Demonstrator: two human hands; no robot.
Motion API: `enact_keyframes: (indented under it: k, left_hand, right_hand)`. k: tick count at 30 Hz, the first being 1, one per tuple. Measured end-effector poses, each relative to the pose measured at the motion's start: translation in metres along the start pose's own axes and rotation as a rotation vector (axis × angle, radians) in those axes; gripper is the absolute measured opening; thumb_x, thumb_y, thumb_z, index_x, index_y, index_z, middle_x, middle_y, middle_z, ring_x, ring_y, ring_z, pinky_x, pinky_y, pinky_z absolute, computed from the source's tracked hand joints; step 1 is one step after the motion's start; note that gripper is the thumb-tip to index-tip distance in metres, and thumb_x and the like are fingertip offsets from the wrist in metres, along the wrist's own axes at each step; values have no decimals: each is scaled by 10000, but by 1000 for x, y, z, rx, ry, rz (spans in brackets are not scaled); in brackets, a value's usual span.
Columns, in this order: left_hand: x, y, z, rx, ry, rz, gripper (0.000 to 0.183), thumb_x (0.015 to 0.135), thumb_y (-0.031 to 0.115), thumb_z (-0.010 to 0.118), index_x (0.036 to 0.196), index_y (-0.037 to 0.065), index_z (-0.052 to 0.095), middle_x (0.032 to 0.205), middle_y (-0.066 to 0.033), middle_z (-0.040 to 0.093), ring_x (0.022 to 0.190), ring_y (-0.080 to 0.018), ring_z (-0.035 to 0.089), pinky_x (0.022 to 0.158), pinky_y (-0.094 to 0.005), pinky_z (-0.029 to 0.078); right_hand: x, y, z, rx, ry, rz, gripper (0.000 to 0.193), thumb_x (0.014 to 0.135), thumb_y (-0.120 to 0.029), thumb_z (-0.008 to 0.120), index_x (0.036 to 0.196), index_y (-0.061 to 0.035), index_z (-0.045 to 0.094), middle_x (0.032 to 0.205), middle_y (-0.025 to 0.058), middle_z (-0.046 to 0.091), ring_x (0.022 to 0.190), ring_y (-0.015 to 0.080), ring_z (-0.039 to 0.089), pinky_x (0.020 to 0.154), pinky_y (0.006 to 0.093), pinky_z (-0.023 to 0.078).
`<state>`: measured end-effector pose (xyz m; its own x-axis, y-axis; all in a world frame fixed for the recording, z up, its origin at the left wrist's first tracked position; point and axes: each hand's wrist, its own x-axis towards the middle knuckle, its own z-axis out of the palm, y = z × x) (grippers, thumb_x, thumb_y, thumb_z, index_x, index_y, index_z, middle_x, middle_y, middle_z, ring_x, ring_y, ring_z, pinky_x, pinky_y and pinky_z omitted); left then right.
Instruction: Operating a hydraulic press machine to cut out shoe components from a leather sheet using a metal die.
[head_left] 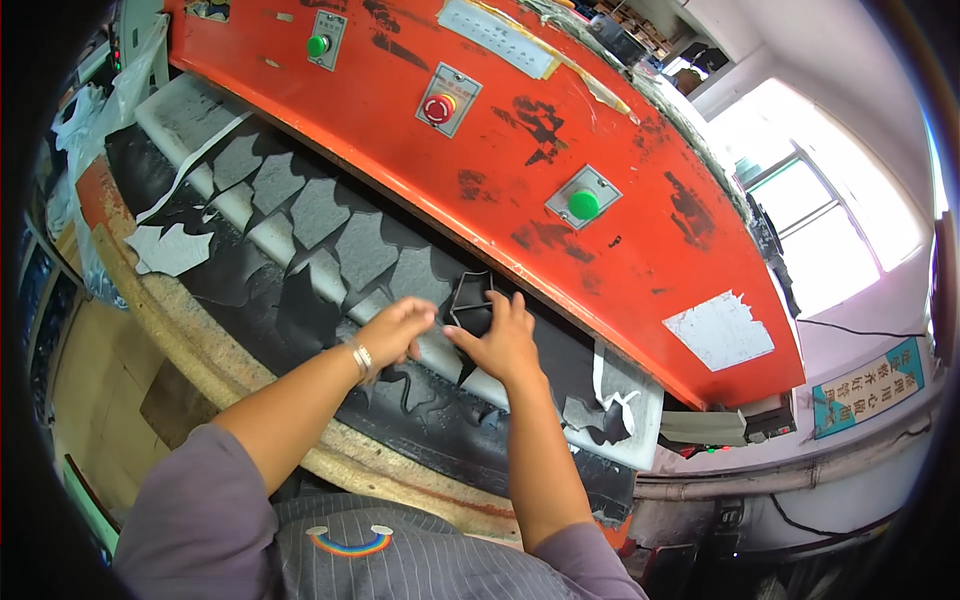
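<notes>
My right hand has its thumb and fingers about the near end of a thin metal cutting die, an angular frame on a dark sheet. My left hand is just left of it, its fingers curled together; whatever they hold, if anything, is hidden. Left of the die, a row of grey pointed cut-out shapes shows in the dark sheet. Ragged dark scraps lie below my hands, over a white cutting board.
A red machine beam rises close behind the board, carrying green buttons and a red stop button. A pale torn scrap lies at the left. The worn table edge runs before me.
</notes>
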<state>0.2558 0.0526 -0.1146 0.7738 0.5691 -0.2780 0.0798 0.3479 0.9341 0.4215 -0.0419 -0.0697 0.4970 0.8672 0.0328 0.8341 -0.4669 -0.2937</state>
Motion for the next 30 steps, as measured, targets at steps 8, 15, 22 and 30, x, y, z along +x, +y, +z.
enact_keyframes:
  k: [8,15,22,30]
  left_hand:
    - [70,-4,42,396,28,215,507,983,482,365,1254,80,512,929,-118,639,606,-205,571,562,-320,467]
    - [-9,-64,88,701,80,440,476,960,356,471,648,18,594,638,-235,565,613,-414,574,554,-453,436]
    - [-72,-28,22,683,-121,-376,611,941,541,433,769,8,678,727,-135,671,679,-238,640,686,-353,504]
    - [-78,79,-23,1401,297,-324,513,883,482,538,1180,70,609,1152,-187,621,1077,-339,586,928,-395,456]
  right_hand:
    - [-26,34,4,399,79,-147,532,678,-364,734,1042,-21,553,1073,174,509,1018,345,436,894,417,384]
    - [-120,94,6,1384,-446,247,575,704,-357,745,1155,-43,578,1151,158,526,1094,290,455,967,391,351]
    - [-73,109,-23,297,13,-104,606,604,-382,804,1078,-46,629,1084,183,564,1087,343,440,947,421,382]
    - [-1,92,-19,-15,-64,67,702,635,-429,763,1181,-24,586,1238,237,510,1211,384,388,999,424,389]
